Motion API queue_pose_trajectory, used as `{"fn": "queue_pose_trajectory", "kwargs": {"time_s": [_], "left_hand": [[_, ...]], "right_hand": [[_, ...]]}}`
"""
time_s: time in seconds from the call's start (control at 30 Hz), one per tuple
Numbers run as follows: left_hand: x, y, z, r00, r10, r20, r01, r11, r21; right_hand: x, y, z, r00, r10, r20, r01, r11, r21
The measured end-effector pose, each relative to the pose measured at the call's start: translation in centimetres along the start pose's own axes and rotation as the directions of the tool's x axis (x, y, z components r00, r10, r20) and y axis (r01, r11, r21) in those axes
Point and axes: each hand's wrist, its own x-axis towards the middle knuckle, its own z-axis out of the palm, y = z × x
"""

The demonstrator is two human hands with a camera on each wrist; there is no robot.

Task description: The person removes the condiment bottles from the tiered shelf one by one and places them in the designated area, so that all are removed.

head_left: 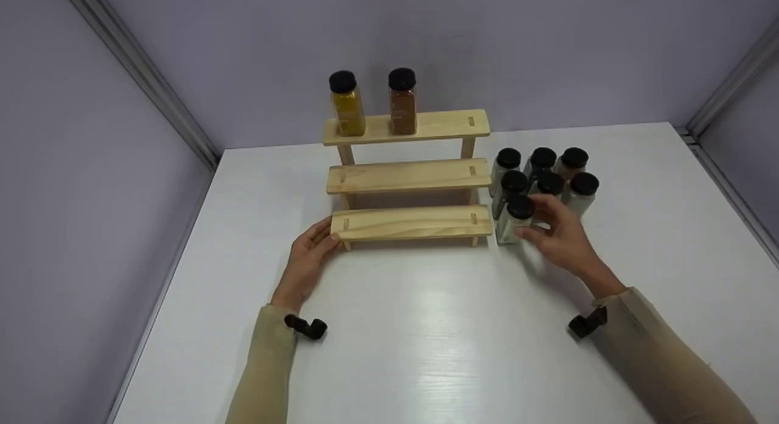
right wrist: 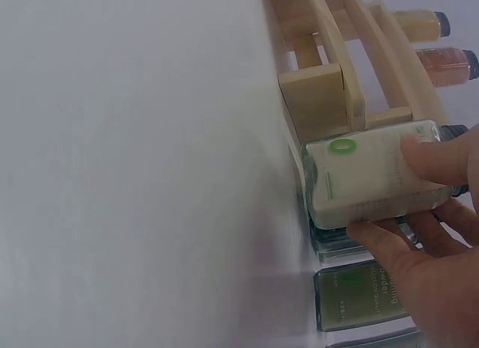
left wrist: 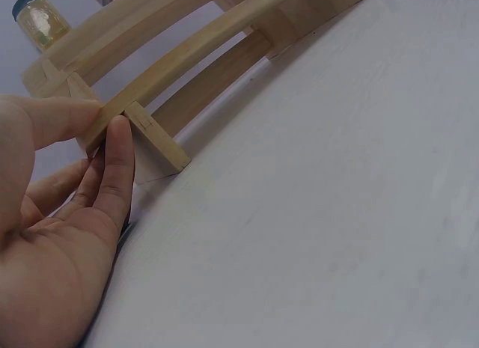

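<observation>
A three-tier wooden spice rack (head_left: 411, 223) stands at the back of the white table. My left hand (head_left: 307, 257) pinches the left end of its lowest shelf, thumb on top and fingers beneath, as the left wrist view shows. With its thumb and fingers, my right hand (head_left: 560, 235) holds a black-capped glass spice jar (right wrist: 374, 172) of whitish powder, just right of that shelf. On the top shelf stand a jar of yellow spice (head_left: 349, 114) and a jar of reddish-brown spice (head_left: 403, 111).
Several more black-capped jars (head_left: 543, 159) stand grouped right of the rack, close behind the right hand. One jar (right wrist: 359, 299) beside the held one contains greenish powder. A pale wall (head_left: 426, 34) rises behind the table (head_left: 389, 339), with other walls at the sides.
</observation>
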Motion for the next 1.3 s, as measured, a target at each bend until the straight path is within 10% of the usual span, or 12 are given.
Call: {"fn": "queue_pose_trajectory", "kwargs": {"time_s": [0.8,1.3], "left_hand": [[0.1,-0.1,0.2,1.0,0.018,-0.015,-0.018,1.0,0.008],[0.0,0.1,0.1,1.0,0.012,0.004,-0.012,1.0,-0.016]], "right_hand": [[-0.3,-0.4,-0.2,0.999,0.041,0.01,-0.041,0.998,-0.055],[1.7,-4.4,-0.3,0.981,-0.191,-0.035,0.189,0.98,-0.056]]}}
